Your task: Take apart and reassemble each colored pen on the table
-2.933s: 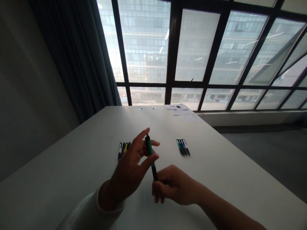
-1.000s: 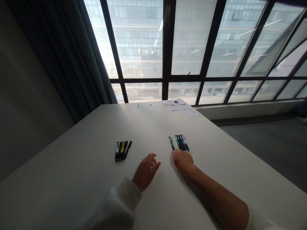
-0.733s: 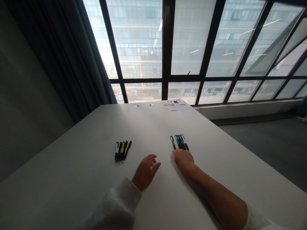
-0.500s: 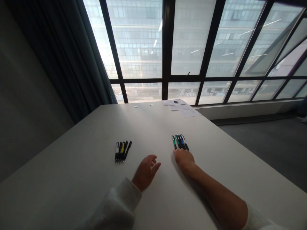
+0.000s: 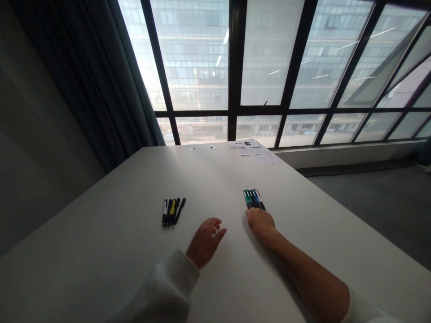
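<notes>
My right hand [image 5: 261, 224] is closed at the near ends of a row of pens [image 5: 253, 197], its thumb side against the left of the row. These pens lie side by side with green, blue, black and white barrels; the fingers hide their lower ends. My left hand [image 5: 206, 241] rests near the middle of the table, fingers loosely curled and thumb apart, with nothing in it. To its upper left lies a second group of pens [image 5: 173, 213], black ones along with a white and a yellow one. The rightmost black pen slants away from the others.
The white table [image 5: 188, 179] narrows toward the window [image 5: 198, 58]. Printed sheets [image 5: 251, 148] lie at its far right corner, and two small round fittings sit along the far edge. A dark curtain [image 5: 111, 80] hangs at the left.
The leftmost green pen has moved right, closing the gap to the other pens in its row. My right hand has shifted slightly right with it. My left hand stays in place.
</notes>
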Motion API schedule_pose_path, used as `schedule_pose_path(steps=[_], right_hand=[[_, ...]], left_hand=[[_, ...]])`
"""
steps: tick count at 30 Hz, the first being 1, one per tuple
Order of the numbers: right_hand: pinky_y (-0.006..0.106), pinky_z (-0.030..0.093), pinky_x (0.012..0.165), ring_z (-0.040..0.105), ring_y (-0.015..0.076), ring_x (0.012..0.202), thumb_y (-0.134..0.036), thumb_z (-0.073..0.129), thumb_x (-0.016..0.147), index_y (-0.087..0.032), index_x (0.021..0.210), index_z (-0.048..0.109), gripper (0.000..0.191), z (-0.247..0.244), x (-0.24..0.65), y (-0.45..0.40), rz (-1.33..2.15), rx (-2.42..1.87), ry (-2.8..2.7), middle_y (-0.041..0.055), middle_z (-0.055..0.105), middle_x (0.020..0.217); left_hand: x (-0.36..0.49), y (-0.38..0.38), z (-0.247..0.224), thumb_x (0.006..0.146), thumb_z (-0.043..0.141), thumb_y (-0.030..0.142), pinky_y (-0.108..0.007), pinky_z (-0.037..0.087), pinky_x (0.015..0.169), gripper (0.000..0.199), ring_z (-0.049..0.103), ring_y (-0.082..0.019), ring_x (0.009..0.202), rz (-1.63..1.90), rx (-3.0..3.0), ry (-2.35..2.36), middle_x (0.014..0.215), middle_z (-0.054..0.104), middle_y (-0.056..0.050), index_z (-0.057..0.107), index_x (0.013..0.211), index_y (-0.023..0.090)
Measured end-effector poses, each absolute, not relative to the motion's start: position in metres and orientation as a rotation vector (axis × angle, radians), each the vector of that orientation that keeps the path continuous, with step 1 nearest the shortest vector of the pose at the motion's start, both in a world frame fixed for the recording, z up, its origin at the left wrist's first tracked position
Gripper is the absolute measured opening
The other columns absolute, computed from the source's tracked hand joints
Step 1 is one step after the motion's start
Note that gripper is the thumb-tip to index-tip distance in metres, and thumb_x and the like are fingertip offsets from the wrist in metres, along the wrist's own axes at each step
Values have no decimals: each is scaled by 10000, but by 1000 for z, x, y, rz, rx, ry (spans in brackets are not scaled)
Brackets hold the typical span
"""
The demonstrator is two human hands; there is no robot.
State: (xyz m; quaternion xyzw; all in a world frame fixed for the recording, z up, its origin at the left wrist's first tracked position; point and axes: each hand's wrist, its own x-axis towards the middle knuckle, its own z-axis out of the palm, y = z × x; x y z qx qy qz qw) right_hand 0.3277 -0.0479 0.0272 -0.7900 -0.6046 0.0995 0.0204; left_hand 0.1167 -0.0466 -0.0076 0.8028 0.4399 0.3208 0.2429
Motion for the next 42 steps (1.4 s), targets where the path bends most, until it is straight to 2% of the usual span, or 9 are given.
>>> schedule_pose_path(steps=[19,30,42], right_hand=[[358,541,770,735,302,933,-298,341,1029,-90,1010,759,467,17,333,-44,274,-2409,-1882,220,752,994],[394,552,786,737,311,931,-309,322,1031,-109,1025,767,488,18,332,-46,281,-2426,-1908,218,755,969],[392,555,771,737,313,931,-239,355,1007,-110,1023,766,431,17,333,-46,258,-2425,-1939,220,754,966]], left_hand=[[115,-46,-6,904,572,394,-376,526,772,236,614,-206,788,856,2192,1194,901,652,-55,611,1010,186],[113,-43,-10,875,636,278,-373,505,794,153,591,-198,810,803,2212,1165,943,642,-52,609,985,176],[113,-42,-9,869,632,258,-368,500,783,130,592,-197,804,786,2225,1169,932,638,-47,615,971,178]])
